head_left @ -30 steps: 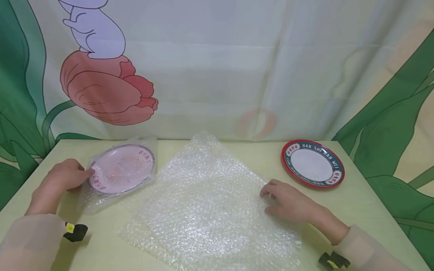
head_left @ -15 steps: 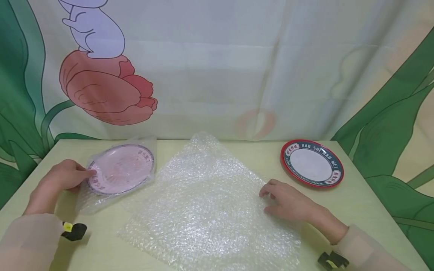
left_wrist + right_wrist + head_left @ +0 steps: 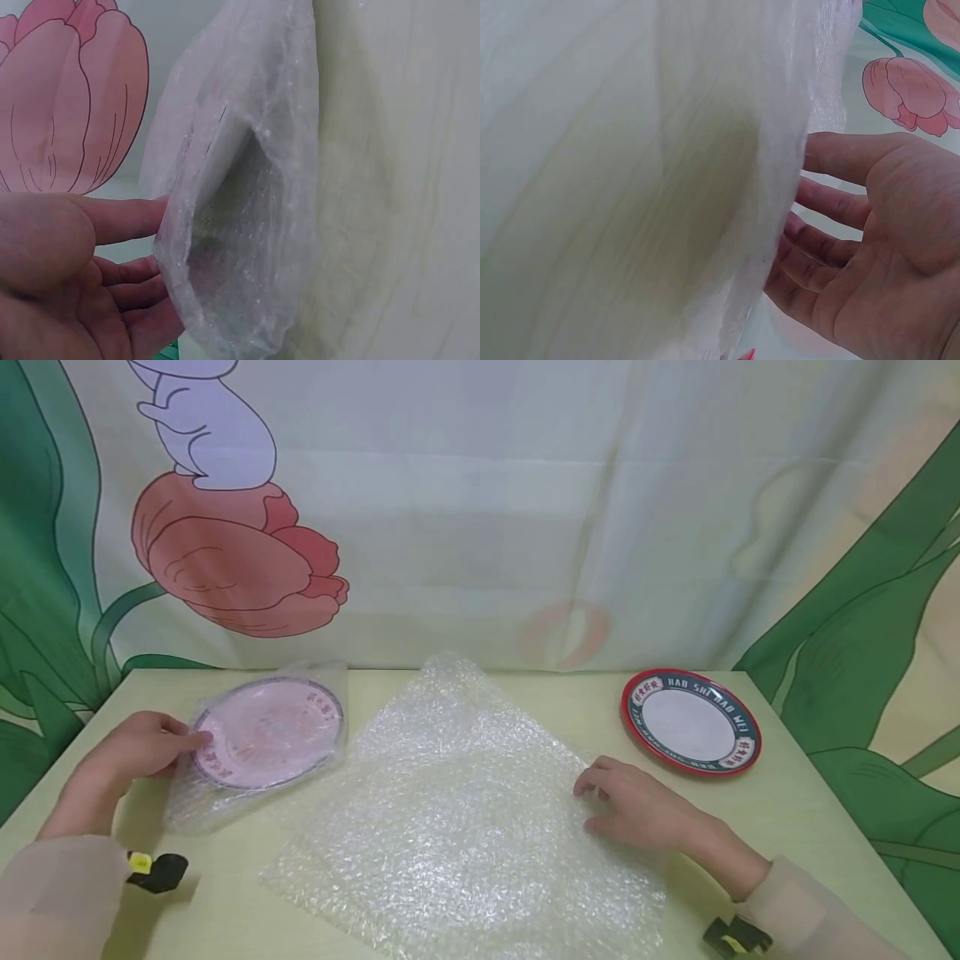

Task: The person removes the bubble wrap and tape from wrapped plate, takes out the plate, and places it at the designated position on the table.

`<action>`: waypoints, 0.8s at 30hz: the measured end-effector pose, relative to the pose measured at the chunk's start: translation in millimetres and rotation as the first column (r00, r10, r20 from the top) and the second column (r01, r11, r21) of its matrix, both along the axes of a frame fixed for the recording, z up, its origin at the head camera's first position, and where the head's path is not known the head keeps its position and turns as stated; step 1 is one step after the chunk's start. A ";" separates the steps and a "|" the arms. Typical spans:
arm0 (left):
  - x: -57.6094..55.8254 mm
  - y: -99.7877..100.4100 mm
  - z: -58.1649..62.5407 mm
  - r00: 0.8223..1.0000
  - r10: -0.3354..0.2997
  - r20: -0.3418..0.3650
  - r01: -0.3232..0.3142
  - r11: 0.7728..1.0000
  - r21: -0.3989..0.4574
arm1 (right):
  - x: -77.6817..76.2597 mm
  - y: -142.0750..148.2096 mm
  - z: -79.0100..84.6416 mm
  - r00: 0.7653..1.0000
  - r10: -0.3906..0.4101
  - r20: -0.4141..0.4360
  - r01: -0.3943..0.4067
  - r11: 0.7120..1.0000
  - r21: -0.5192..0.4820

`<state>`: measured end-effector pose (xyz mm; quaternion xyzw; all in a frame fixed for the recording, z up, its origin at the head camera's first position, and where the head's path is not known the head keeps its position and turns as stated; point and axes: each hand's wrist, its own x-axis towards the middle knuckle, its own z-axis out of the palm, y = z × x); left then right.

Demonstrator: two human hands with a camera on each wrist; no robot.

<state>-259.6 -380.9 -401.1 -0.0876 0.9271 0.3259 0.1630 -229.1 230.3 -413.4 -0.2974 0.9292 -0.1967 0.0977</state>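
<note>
A white plate [image 3: 270, 731] with a blue rim line and red lettering sits inside a clear bubble-wrap bag [image 3: 198, 810] at the table's left. My left hand [image 3: 146, 747] pinches the bag's left edge, thumb over the plate's rim and fingers beneath. In the left wrist view the mouth of the bag [image 3: 247, 247] gapes, with the plate's edge showing inside. A large bubble-wrap sheet [image 3: 450, 827] lies spread over the middle. On its right edge rests my right hand [image 3: 637, 802], fingers loosely bent and touching the wrap.
A red-rimmed plate [image 3: 690, 722] with a dark green band lies at the back right of the pale yellow table [image 3: 810, 843]. Behind the table's back edge hangs a printed curtain [image 3: 465, 527] with a flower and leaves.
My left hand has shifted slightly left, and the bagged plate has moved a little with it. The right hand, the bubble-wrap sheet and the red-rimmed plate stay in place.
</note>
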 end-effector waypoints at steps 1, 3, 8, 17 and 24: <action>0.0 -0.5 -0.2 1.000 0.005 -0.005 -0.005 1.000 0.012 | 0.0 -0.2 0.0 1.000 -0.004 0.004 0.004 1.000 0.001; 0.0 -1.5 -0.4 1.000 0.016 -0.014 -0.016 1.000 0.027 | 0.1 -0.5 0.0 1.000 -0.012 0.010 0.012 1.000 0.001; 0.0 -4.2 0.2 0.999 0.012 -0.039 -0.010 0.999 0.042 | 0.5 -1.1 0.0 1.000 -0.016 0.010 0.016 1.000 0.002; 1.0 -2.9 2.4 1.000 -0.007 0.002 0.007 0.998 0.064 | 0.1 -1.1 -0.9 1.000 -0.024 0.018 0.024 1.000 0.002; 7.7 1.0 10.8 1.000 -0.031 0.003 0.031 0.994 0.102 | -0.5 -0.4 -1.5 1.000 -0.010 0.005 0.010 1.000 -0.001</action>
